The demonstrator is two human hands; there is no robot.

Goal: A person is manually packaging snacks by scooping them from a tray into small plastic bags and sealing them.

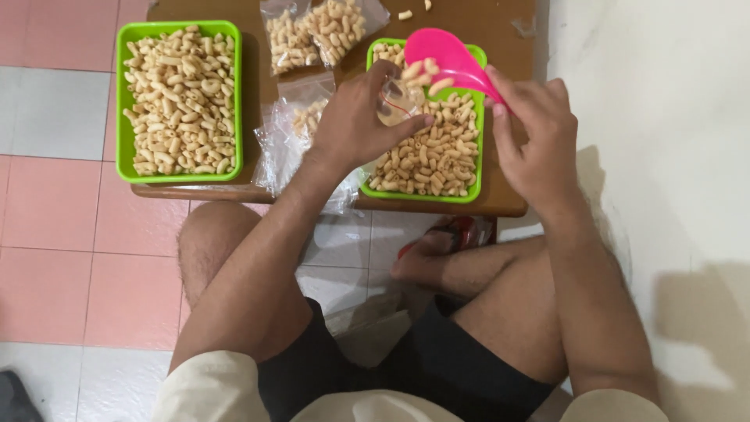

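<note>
Pink scoop [451, 56] is tipping snacks [426, 72] from the right hand [531, 141], fingers clamped on its handle. At nine o'clock from it, the left hand [361, 117] is pinching a clear bag [394, 101] open over the right tray [469, 195].

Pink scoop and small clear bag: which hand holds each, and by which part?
Right hand holds the pink scoop by its handle end; left hand fingers grip the small clear bag near its mouth.
</note>
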